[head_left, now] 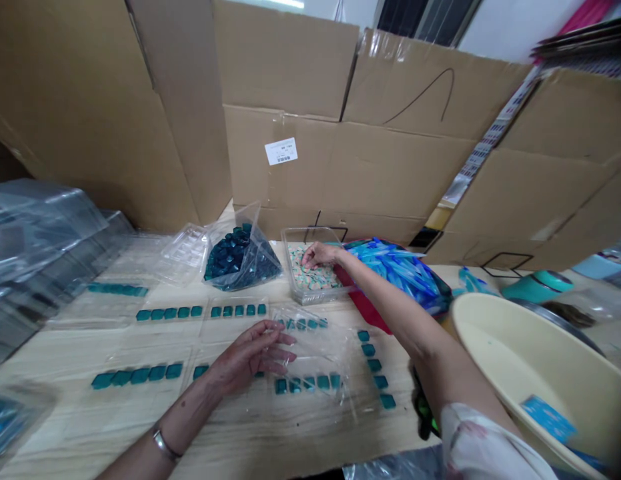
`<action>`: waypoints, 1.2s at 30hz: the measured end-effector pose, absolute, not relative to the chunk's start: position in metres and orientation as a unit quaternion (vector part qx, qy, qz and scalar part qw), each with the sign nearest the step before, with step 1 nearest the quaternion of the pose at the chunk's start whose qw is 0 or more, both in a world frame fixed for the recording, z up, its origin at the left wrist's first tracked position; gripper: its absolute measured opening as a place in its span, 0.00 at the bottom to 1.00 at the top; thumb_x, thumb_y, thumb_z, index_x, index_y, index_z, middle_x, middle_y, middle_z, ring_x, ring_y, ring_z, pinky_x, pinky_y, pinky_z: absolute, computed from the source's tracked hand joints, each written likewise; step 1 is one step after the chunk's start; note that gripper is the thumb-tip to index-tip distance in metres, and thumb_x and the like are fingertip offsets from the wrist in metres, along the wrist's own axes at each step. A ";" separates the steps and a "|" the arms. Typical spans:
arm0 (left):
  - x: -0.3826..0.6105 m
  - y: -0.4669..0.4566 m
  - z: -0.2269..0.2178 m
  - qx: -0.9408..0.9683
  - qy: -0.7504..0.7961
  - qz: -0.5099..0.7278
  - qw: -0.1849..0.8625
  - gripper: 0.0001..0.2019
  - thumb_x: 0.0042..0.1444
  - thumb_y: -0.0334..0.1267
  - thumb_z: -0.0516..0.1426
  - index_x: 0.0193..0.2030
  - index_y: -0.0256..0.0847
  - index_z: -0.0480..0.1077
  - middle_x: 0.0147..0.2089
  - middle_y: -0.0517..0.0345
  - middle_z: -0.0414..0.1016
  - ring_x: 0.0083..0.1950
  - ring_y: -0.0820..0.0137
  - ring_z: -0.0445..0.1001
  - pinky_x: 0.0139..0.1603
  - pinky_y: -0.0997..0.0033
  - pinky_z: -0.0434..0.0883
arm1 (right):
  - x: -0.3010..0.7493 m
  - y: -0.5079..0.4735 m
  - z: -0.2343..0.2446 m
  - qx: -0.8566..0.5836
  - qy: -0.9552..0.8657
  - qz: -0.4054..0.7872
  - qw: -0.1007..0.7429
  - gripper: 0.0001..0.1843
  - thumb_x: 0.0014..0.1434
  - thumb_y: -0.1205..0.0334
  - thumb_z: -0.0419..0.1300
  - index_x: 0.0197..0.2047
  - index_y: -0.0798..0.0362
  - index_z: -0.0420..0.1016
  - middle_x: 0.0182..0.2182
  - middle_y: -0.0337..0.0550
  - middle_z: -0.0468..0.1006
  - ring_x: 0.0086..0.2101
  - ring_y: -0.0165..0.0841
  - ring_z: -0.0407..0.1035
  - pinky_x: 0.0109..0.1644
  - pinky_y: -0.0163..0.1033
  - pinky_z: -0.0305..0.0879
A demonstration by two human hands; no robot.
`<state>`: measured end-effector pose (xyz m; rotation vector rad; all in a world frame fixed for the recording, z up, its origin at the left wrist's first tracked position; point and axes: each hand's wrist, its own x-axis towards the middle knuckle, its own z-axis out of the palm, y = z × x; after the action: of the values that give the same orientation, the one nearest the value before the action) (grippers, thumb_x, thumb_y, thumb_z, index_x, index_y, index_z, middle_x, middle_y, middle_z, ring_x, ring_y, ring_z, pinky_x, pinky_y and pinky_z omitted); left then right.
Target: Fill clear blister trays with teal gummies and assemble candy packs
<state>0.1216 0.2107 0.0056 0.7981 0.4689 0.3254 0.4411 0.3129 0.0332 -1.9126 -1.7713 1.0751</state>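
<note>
My right hand [320, 255] reaches into a clear plastic box [315, 293] of small pale and green pieces [299, 270]. Its fingers are curled together among the pieces; what they pinch is hidden. Lower down, my left hand [247, 357] is open, fingers spread at the edge of a clear plastic tray [315, 353]. Rows of teal square pieces [309, 384] show in and around that tray. More teal pieces [169, 313] lie in short rows to the left, and a column of them [374, 365] stands on the right.
Behind the rows sits an open clear bag of dark teal pieces [235, 257]. Blue sticklike packets [390, 267] fill a red container right of the box. A cream basin [500, 360] stands at right, stacked clear trays [40, 247] at left. Cardboard [300, 180] walls the back.
</note>
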 end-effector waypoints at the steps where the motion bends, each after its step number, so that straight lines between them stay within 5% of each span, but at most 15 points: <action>1: 0.121 0.211 0.005 0.381 0.224 0.158 0.883 0.13 0.53 0.39 0.58 0.45 0.38 0.64 0.46 0.46 0.72 0.41 0.61 0.76 0.34 0.66 0.73 | 0.441 0.316 0.031 -0.677 -0.627 0.356 0.149 0.12 0.38 0.65 0.70 0.29 0.58 0.77 0.21 0.37 0.76 0.21 0.24 0.67 0.26 0.27 0.64; 7: 0.121 0.211 0.001 0.373 0.211 0.156 0.890 0.15 0.52 0.40 0.59 0.45 0.38 0.65 0.46 0.45 0.73 0.40 0.60 0.76 0.33 0.66 0.73 | 0.441 0.320 0.024 -0.685 -0.664 0.276 0.115 0.09 0.36 0.68 0.69 0.26 0.56 0.76 0.20 0.34 0.74 0.22 0.23 0.64 0.25 0.26 0.58; 24: 0.122 0.210 0.006 0.390 0.225 0.150 0.880 0.12 0.54 0.39 0.57 0.43 0.38 0.64 0.46 0.48 0.72 0.40 0.62 0.76 0.34 0.66 0.73 | 0.437 0.297 0.019 -0.552 -0.819 0.110 0.113 0.09 0.42 0.73 0.61 0.30 0.56 0.75 0.33 0.42 0.74 0.37 0.31 0.66 0.43 0.32 0.58; 29: 0.122 0.210 0.006 0.392 0.221 0.155 0.880 0.12 0.55 0.39 0.56 0.44 0.38 0.63 0.46 0.47 0.72 0.41 0.62 0.76 0.34 0.66 0.73 | 0.439 0.297 0.015 -0.582 -0.770 0.195 0.174 0.07 0.39 0.73 0.63 0.26 0.58 0.73 0.25 0.38 0.72 0.29 0.28 0.64 0.36 0.32 0.59; 36: 0.121 0.210 0.010 0.394 0.220 0.161 0.878 0.12 0.55 0.39 0.56 0.44 0.38 0.63 0.46 0.46 0.72 0.40 0.62 0.76 0.34 0.66 0.73 | 0.445 0.279 0.036 -0.569 -0.678 0.361 0.294 0.16 0.42 0.58 0.66 0.32 0.57 0.71 0.24 0.36 0.72 0.26 0.27 0.66 0.31 0.32 0.62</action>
<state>0.1208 0.2100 0.0100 0.8217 0.4581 0.3363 0.4448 0.2791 0.0364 -1.5160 -1.8044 0.9606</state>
